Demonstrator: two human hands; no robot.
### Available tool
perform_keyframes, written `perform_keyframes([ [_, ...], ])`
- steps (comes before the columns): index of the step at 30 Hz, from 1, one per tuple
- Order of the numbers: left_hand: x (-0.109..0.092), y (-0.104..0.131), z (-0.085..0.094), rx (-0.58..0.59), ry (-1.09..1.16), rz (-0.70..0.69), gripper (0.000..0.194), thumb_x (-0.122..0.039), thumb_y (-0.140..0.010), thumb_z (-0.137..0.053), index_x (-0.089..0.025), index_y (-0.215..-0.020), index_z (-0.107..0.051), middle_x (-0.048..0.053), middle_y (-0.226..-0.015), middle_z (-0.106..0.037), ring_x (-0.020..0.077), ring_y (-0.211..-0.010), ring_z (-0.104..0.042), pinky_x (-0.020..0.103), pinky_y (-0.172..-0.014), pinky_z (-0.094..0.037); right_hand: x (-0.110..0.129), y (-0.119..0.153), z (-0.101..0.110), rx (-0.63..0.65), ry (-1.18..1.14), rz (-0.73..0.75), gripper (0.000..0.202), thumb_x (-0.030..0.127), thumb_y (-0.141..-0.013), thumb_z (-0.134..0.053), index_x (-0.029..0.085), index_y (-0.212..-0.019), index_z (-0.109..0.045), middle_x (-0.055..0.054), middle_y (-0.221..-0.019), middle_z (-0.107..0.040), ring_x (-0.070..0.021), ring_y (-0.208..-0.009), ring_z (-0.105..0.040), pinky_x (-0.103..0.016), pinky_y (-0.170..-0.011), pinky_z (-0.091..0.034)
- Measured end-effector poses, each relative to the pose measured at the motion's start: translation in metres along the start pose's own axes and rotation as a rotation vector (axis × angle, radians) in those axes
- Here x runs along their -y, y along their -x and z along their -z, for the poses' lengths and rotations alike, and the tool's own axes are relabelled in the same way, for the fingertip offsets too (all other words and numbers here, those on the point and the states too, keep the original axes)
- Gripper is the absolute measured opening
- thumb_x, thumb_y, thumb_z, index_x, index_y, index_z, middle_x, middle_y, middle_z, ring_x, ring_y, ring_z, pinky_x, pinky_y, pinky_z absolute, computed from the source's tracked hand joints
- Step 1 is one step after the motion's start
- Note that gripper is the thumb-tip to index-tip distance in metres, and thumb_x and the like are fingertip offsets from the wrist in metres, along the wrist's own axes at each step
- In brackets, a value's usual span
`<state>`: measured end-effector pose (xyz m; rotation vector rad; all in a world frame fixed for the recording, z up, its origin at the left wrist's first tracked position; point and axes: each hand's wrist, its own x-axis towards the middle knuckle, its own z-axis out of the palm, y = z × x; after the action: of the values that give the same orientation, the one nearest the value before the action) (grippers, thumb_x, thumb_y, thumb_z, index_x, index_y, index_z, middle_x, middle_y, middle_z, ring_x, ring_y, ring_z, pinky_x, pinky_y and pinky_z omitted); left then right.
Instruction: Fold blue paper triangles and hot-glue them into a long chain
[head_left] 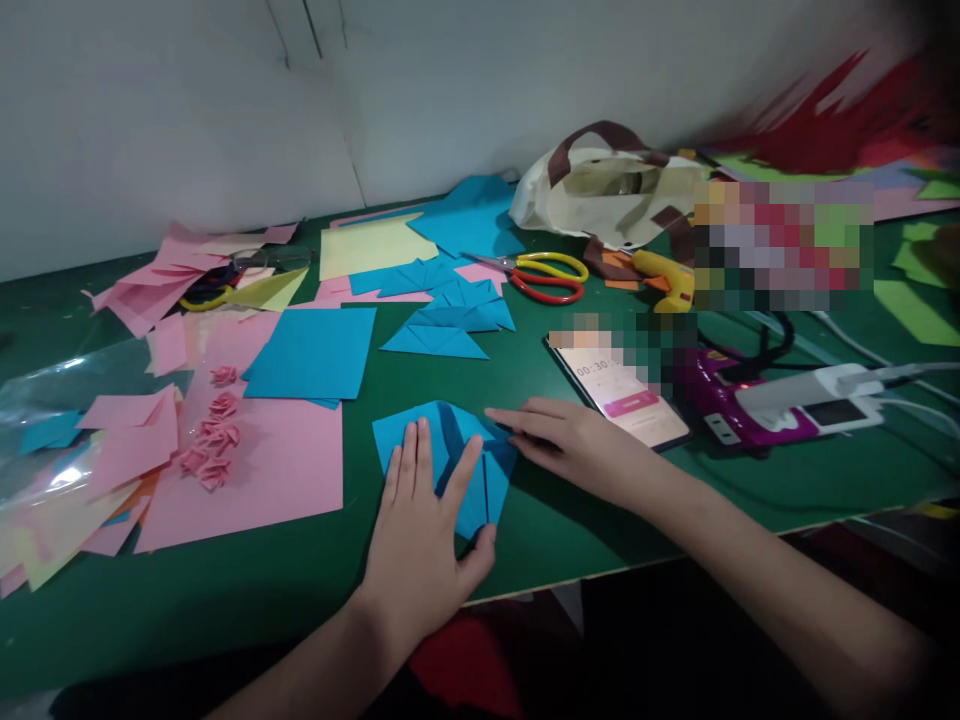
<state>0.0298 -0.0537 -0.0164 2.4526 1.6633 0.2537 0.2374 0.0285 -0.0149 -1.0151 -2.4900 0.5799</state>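
A folded blue paper sheet point(471, 500) with crease lines and a raised flap lies near the table's front edge. My left hand point(420, 525) rests flat on it, fingers spread and pressing it down. At the sheet's upper right corner, the fingers of my right hand point(566, 440) close together on the paper; its thumb is hidden. Just behind are folded blue paper pieces point(450, 318). A stack of square blue paper point(311, 352) sits to the left, partly over a pink sheet point(300, 460) that also bears several small pink paper roses point(217, 435).
A phone point(622, 390) showing a timer lies right of my hands, by a purple power strip point(731, 400) with cables. Farther back are scissors point(544, 275), a yellow glue gun point(667, 282) and a cream bag point(555, 215). Clear plastic point(45, 390) and paper scraps cover the left.
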Motion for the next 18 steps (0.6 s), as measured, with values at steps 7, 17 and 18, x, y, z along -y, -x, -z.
perform_keyframes([
  [7,0.000,-0.001,0.004,0.013,0.010,-0.049,0.059,-0.029,-0.084,-0.051,-0.042,-0.137,-0.031,0.004,-0.154,0.004,0.0450,-0.135,-0.009,0.064,-0.099,-0.025,0.014,0.003,-0.018,-0.183,0.094,-0.197,0.034,0.022,-0.091,-0.043,0.015,-0.122,-0.054,-0.005,-0.076,-0.059,-0.0151,-0.066,-0.057,-0.026,-0.058,-0.049],
  [17,0.000,0.000,0.003,0.004,0.023,-0.044,0.054,-0.031,-0.085,-0.049,-0.038,-0.137,-0.034,0.005,-0.154,0.001,0.0424,-0.136,-0.010,0.062,-0.102,-0.024,0.008,0.004,-0.018,-0.003,0.448,0.206,0.035,0.018,-0.094,-0.033,0.016,-0.123,-0.053,-0.008,-0.083,-0.055,-0.0196,-0.077,-0.049,-0.032,-0.067,-0.044],
  [18,0.000,-0.001,0.003,0.009,0.014,-0.049,0.054,-0.030,-0.085,-0.049,-0.037,-0.137,-0.034,0.004,-0.154,-0.002,0.0424,-0.136,-0.009,0.062,-0.102,-0.024,0.008,0.004,-0.018,0.013,0.452,0.206,0.036,0.018,-0.094,-0.033,0.016,-0.124,-0.052,-0.008,-0.084,-0.054,-0.0196,-0.077,-0.049,-0.031,-0.067,-0.043],
])
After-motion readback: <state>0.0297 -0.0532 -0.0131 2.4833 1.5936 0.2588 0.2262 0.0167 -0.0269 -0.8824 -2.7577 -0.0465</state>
